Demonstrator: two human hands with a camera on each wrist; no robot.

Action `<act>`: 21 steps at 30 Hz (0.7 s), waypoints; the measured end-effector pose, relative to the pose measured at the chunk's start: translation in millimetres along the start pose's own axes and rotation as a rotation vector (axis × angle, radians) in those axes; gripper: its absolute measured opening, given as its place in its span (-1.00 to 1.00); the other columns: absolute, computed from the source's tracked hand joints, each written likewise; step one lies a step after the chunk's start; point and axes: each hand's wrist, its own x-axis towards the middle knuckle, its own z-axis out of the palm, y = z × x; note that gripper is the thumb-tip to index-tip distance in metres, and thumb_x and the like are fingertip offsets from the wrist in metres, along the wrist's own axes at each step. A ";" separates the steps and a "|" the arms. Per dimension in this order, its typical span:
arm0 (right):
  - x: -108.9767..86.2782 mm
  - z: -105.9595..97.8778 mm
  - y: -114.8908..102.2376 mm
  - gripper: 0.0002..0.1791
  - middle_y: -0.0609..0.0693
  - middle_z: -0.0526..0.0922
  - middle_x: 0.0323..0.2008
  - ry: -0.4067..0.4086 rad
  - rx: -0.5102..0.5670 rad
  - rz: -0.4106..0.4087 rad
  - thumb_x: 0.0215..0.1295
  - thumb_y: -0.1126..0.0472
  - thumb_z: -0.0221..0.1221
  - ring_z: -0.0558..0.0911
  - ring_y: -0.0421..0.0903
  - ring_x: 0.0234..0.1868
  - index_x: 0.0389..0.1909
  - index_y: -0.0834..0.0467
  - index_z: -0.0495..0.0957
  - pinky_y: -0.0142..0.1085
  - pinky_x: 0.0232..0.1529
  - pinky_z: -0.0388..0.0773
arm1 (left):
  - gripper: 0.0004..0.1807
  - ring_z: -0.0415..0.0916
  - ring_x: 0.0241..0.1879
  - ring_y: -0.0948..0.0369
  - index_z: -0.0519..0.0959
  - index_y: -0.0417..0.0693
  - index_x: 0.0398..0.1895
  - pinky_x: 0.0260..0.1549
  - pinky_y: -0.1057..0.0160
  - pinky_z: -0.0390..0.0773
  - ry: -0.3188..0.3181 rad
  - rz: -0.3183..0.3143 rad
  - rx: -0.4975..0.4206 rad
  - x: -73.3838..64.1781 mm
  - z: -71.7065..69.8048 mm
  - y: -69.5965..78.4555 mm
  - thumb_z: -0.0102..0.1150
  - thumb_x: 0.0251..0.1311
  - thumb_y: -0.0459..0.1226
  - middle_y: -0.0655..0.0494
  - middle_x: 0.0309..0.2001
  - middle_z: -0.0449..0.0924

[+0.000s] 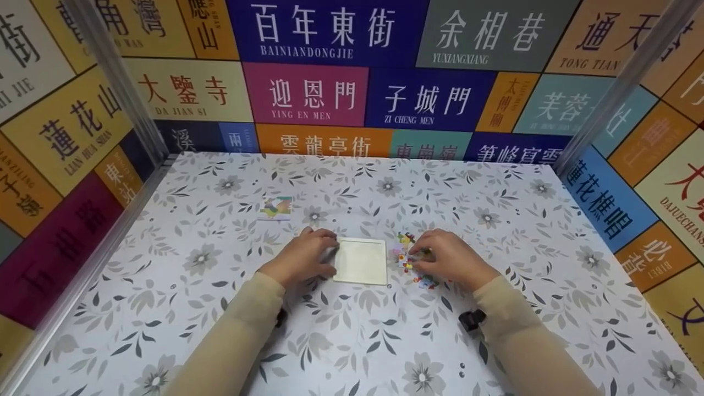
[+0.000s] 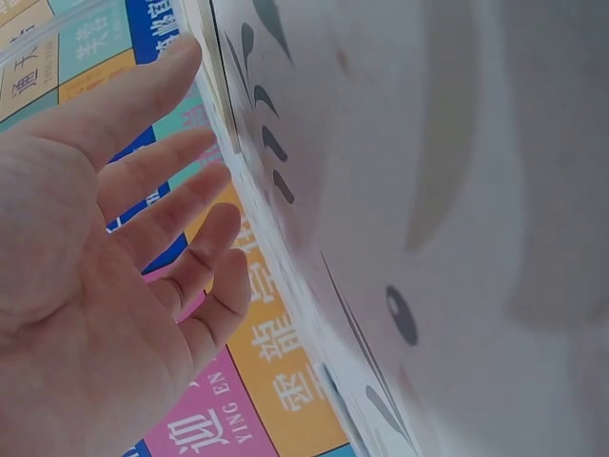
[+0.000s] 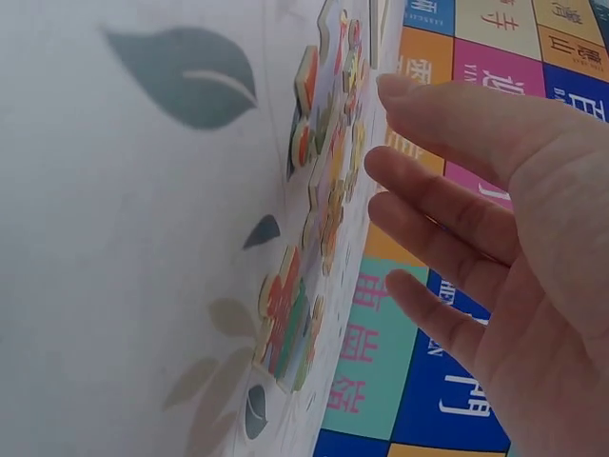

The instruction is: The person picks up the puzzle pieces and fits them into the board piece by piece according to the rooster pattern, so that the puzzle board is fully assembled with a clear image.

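Observation:
A shallow cream square tray (image 1: 360, 262) lies flat on the table. My left hand (image 1: 306, 256) is at its left edge, fingers loosely bent; in the left wrist view the thumb (image 2: 176, 76) is close to the tray's side, and whether it touches cannot be told. Right of the tray lie colourful jigsaw pieces (image 1: 406, 258), with more pieces (image 1: 424, 282) just below. Over them hovers my right hand (image 1: 448, 257). In the right wrist view its fingers (image 3: 447, 195) are spread beside the puzzle pieces (image 3: 285, 319) and hold nothing.
A small square picture card (image 1: 275, 209) lies on the table to the upper left of the tray. The tabletop has a grey floral cover (image 1: 352, 341). Panels with large Chinese characters (image 1: 308, 93) stand behind and on both sides.

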 end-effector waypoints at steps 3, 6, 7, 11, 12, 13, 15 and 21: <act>0.9 1.7 -2.0 -0.80 -0.11 0.74 -0.18 -0.009 0.012 -0.010 0.19 0.18 0.46 0.65 -0.11 -0.13 -0.14 0.06 0.81 -0.09 0.01 0.60 | -0.41 0.31 0.37 -0.13 0.64 -0.09 0.24 0.30 -0.15 0.43 -0.004 0.009 0.004 -0.3 0.0 1.1 0.54 0.10 -0.19 -0.02 0.42 0.46; 1.2 3.4 -2.3 -0.80 -0.10 0.75 -0.18 -0.013 0.014 -0.022 0.19 0.18 0.47 0.65 -0.11 -0.13 -0.15 0.04 0.81 -0.09 0.00 0.60 | -0.40 0.32 0.35 -0.11 0.65 -0.09 0.22 0.30 -0.13 0.43 -0.009 0.011 0.004 -0.7 0.6 1.9 0.55 0.08 -0.17 -0.01 0.42 0.45; 1.3 3.7 -2.2 -0.81 -0.10 0.75 -0.18 -0.014 0.012 -0.027 0.19 0.17 0.47 0.66 -0.10 -0.14 -0.16 0.04 0.81 -0.08 0.00 0.61 | -0.40 0.32 0.35 -0.09 0.65 -0.09 0.23 0.30 -0.12 0.43 -0.014 0.008 0.004 -0.7 0.8 2.2 0.56 0.08 -0.16 0.00 0.43 0.45; 1.7 4.3 -1.6 -0.83 -0.10 0.74 -0.20 -0.018 0.000 -0.035 0.19 0.16 0.48 0.64 -0.13 -0.19 -0.19 0.02 0.81 -0.12 -0.06 0.60 | -0.38 0.33 0.34 -0.06 0.66 -0.08 0.22 0.29 -0.09 0.43 -0.018 0.004 0.002 -0.5 1.5 2.5 0.57 0.06 -0.13 0.02 0.43 0.45; 1.8 4.3 -1.8 -0.83 -0.11 0.74 -0.21 -0.019 -0.004 -0.034 0.18 0.16 0.48 0.63 -0.13 -0.20 -0.19 0.02 0.81 -0.13 -0.08 0.60 | -0.38 0.32 0.34 -0.05 0.66 -0.08 0.22 0.30 -0.08 0.43 -0.023 0.001 0.001 -0.5 1.4 2.6 0.57 0.06 -0.13 0.03 0.43 0.45; 1.9 4.5 -1.6 -0.84 -0.11 0.74 -0.22 -0.021 -0.009 -0.032 0.18 0.16 0.49 0.62 -0.14 -0.22 -0.20 0.01 0.82 -0.15 -0.10 0.60 | -0.38 0.33 0.33 -0.05 0.66 -0.09 0.22 0.29 -0.07 0.43 -0.025 0.000 0.000 -0.3 1.3 2.7 0.57 0.06 -0.13 0.03 0.43 0.45; 2.1 5.1 -1.2 -0.85 -0.12 0.73 -0.24 -0.027 -0.016 -0.031 0.18 0.16 0.49 0.61 -0.14 -0.26 -0.22 0.00 0.82 -0.19 -0.15 0.58 | -0.39 0.33 0.31 -0.04 0.66 -0.09 0.22 0.28 -0.05 0.44 -0.027 -0.002 -0.003 -0.4 1.5 2.9 0.57 0.06 -0.13 0.04 0.42 0.46; 2.1 5.8 -1.3 -0.89 -0.11 0.71 -0.30 -0.032 -0.024 -0.039 0.19 0.17 0.48 0.58 -0.12 -0.32 -0.26 -0.01 0.82 -0.24 -0.22 0.54 | -0.39 0.35 0.29 -0.02 0.66 -0.10 0.22 0.27 -0.04 0.45 -0.031 0.003 -0.001 -0.4 1.7 3.3 0.57 0.07 -0.13 0.04 0.42 0.47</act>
